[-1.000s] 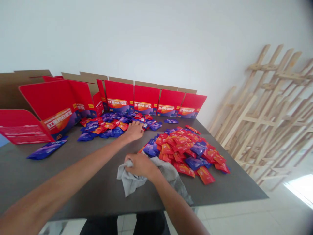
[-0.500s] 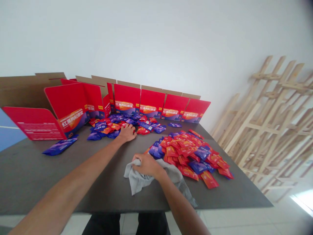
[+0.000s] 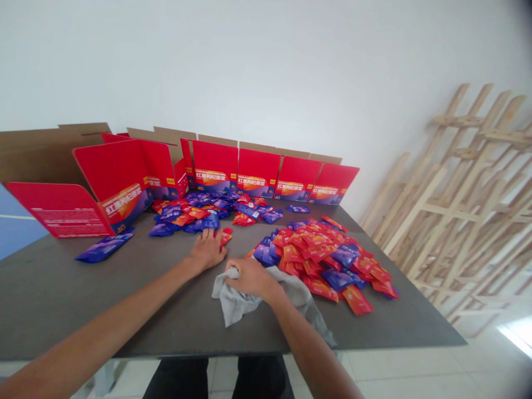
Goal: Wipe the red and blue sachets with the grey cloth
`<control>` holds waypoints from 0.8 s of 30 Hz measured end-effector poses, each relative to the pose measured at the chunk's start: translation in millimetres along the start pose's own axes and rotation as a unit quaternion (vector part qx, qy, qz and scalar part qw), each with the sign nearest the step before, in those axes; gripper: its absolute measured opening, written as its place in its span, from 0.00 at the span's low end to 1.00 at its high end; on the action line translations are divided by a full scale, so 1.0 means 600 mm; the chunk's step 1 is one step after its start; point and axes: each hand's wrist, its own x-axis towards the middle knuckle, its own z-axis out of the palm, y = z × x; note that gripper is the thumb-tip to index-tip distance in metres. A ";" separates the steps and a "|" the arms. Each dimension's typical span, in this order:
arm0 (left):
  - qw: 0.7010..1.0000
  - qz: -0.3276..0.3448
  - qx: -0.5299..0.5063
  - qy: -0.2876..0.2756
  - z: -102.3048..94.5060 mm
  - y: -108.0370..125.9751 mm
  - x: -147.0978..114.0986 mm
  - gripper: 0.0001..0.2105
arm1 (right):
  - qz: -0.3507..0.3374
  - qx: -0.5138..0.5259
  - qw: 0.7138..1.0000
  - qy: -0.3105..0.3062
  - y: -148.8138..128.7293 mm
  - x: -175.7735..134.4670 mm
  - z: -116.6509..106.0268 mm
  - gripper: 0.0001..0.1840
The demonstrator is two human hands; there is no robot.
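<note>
My left hand is low over the table, its fingers closed on a small red sachet that sticks out past the fingertips. Just beyond those fingers is a blue sachet at the near edge of a mixed heap of red and purple-blue sachets. Bunched in my right hand is a grey cloth, part of which trails back under the forearm. Right of that hand spreads a larger pile of mostly red sachets.
Open red cartons line the back of the dark table, and another carton stands at the left. A purple pouch lies in front of it. Wooden racks lean by the wall at right.
My left hand has drawn back from the far heap toward me, and a red sachet has come with it. My right hand stays on the cloth in nearly the same place.
</note>
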 end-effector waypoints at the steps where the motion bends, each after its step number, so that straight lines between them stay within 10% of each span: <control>1: 1.000 -0.017 0.006 -0.005 0.001 0.003 -0.004 0.27 | 0.000 0.001 1.000 -0.003 -0.001 0.000 0.000 0.05; 8: 0.966 -0.001 -0.256 0.027 0.002 0.009 -0.030 0.29 | 0.051 0.056 0.991 0.107 -0.012 0.008 -0.007 0.07; 14: 0.674 -0.036 -0.736 -0.048 0.011 0.052 -0.078 0.09 | 0.061 0.120 0.965 0.227 -0.011 0.013 -0.012 0.07; 20: 0.562 -0.081 -0.815 -0.112 0.023 0.086 -0.100 0.08 | 0.108 0.123 0.925 0.342 -0.002 0.014 -0.029 0.07; 24: 0.533 -0.135 -0.833 -0.060 0.033 0.077 -0.095 0.11 | 0.050 0.122 0.961 0.241 0.000 0.013 -0.020 0.06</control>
